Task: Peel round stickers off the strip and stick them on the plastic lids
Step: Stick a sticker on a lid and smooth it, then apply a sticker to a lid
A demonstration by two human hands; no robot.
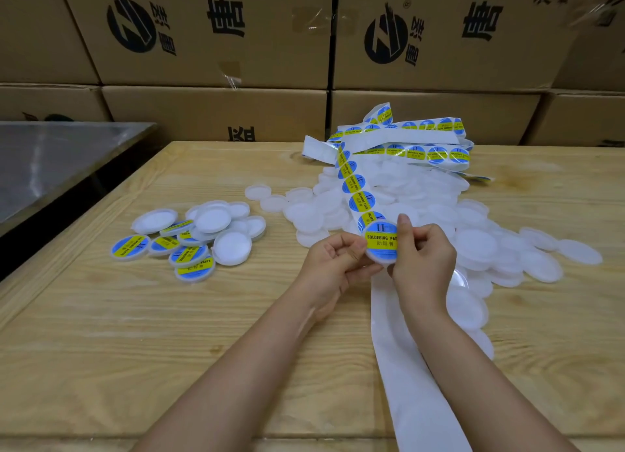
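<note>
Head camera, apparently close, looks down across the table (111, 333).

hands: left hand (333, 262) bare; right hand (422, 258) bare | forearms: unsleeved | nails: short

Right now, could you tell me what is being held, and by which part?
The left hand and right hand pinch one labelled lid by opposite edges.

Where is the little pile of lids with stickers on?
In the head view, the little pile lies on the wooden table, left of the left hand, apart from the big heap of plain lids.
</note>
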